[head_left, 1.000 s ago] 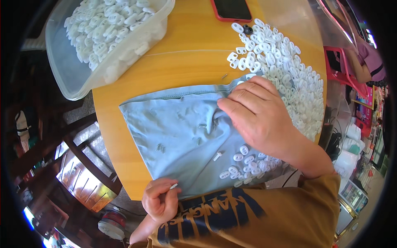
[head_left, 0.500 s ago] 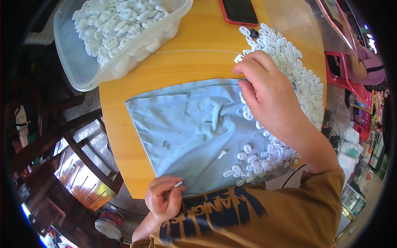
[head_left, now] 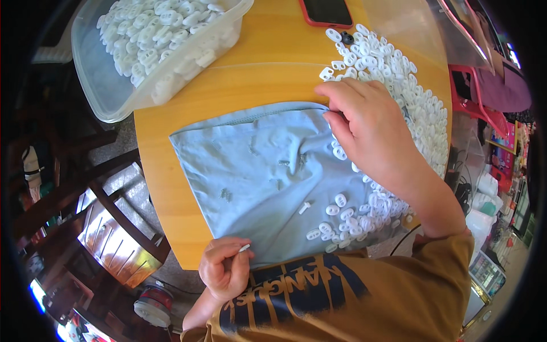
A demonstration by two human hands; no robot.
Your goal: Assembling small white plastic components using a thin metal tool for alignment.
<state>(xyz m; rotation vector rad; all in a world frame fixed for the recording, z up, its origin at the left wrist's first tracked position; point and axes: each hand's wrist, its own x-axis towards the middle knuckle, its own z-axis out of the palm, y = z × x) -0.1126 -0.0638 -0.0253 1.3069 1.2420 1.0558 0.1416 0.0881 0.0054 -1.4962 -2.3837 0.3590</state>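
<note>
Near the table's front edge, my left hand (head_left: 225, 269) is closed, pinching a small white plastic pin (head_left: 244, 248) between thumb and fingertips. My right hand (head_left: 370, 122) hovers at the far right corner of a light blue cloth (head_left: 245, 171), thumb and index finger apart, with no held thing visible. Beside and partly beneath it spreads a big heap of white oval two-holed plastic pieces (head_left: 424, 122). A T-shaped white pin (head_left: 305, 207) lies on the cloth. Several small dark coil springs (head_left: 225, 195) lie there in little clusters. More oval pieces (head_left: 332, 210) are scattered near my body.
A clear plastic tub (head_left: 228, 48) full of white oval pieces stands at the back left. A phone in a red case (head_left: 327, 12) lies at the back, near a small black part (head_left: 346, 38). A red chair (head_left: 478, 105) and a seated person are at the right.
My right thumb and index finger have spread further apart. My left hand keeps its pinch on the white pin. The whole view has shifted slightly.
</note>
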